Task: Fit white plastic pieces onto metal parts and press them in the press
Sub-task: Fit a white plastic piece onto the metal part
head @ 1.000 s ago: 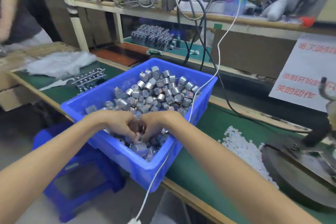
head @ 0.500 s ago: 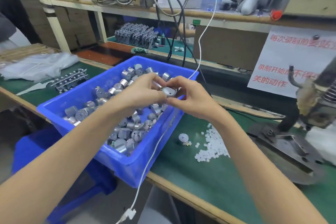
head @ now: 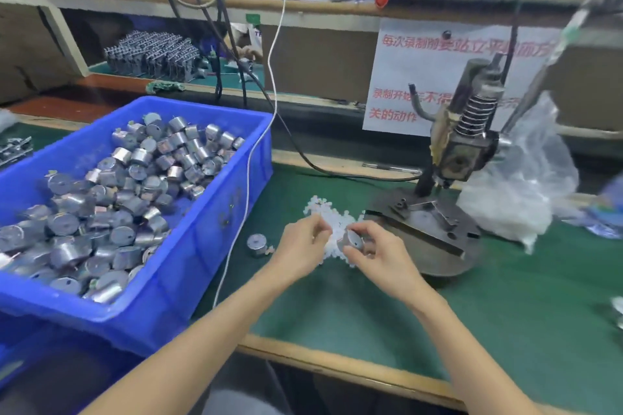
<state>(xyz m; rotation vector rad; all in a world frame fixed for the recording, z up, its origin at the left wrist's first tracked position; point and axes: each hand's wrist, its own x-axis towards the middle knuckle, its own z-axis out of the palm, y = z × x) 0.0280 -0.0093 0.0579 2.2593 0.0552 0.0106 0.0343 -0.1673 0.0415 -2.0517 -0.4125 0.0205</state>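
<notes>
The right hand [head: 377,254] pinched a small round metal part [head: 352,241] between thumb and curled fingers, holding it just above the near edge of the heap of white plastic pieces [head: 328,214] on the green desk [head: 472,313]. The left hand [head: 301,246] hovered just beside it over the same heap, its thumb and forefinger drawn together (whether a white piece sat between them I could not tell, as the picture was too soft there). The two hands were close but not touching.

The press [head: 462,148] stood right of the heap, with a coiled spring on its head and a dark round base plate [head: 438,256] whose edge reached almost to the white pieces. Behind it lay a crumpled clear plastic bag [head: 526,185].

On the left of the desk stood a blue bin [head: 202,246] heaped with shiny cylinders [head: 118,195] of the same kind. One more loose cylinder [head: 257,243] stood on the desk between the bin and the left hand. A thin white cable [head: 247,185] hung down over the bin's right wall. A paper notice [head: 414,77] with red writing hung behind the press.
</notes>
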